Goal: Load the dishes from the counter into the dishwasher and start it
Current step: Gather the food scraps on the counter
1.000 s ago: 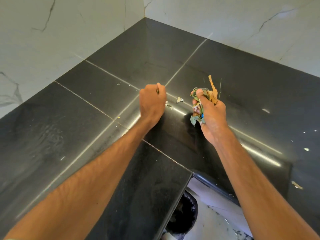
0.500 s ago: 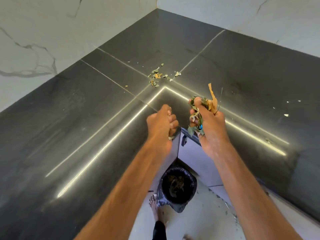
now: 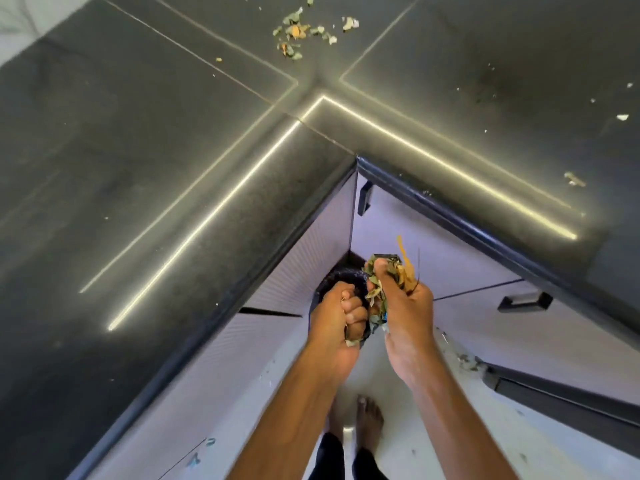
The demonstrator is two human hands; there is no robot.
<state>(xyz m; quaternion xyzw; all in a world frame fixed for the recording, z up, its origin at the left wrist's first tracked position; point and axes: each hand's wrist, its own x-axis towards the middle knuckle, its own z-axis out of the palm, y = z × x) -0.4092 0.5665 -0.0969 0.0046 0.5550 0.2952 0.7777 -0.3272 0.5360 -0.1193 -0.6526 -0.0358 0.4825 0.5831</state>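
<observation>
The big dark stone counter [image 3: 138,168] bends round a corner and fills the left and top of the frame. Below its edge, pale ribbed cupboard fronts [image 3: 450,258] with black handles run down to the lower right. Low in the middle, in front of a round black bin [image 3: 332,278], the right hand [image 3: 405,306] squeezes tight round a bunch of green and orange leaf scraps [image 3: 388,268] and the left hand [image 3: 337,317], just beside it, is curled in a fist round a few small leaf bits [image 3: 351,342], while a little pile of loose scraps [image 3: 298,32] lies on the counter at the top middle.
</observation>
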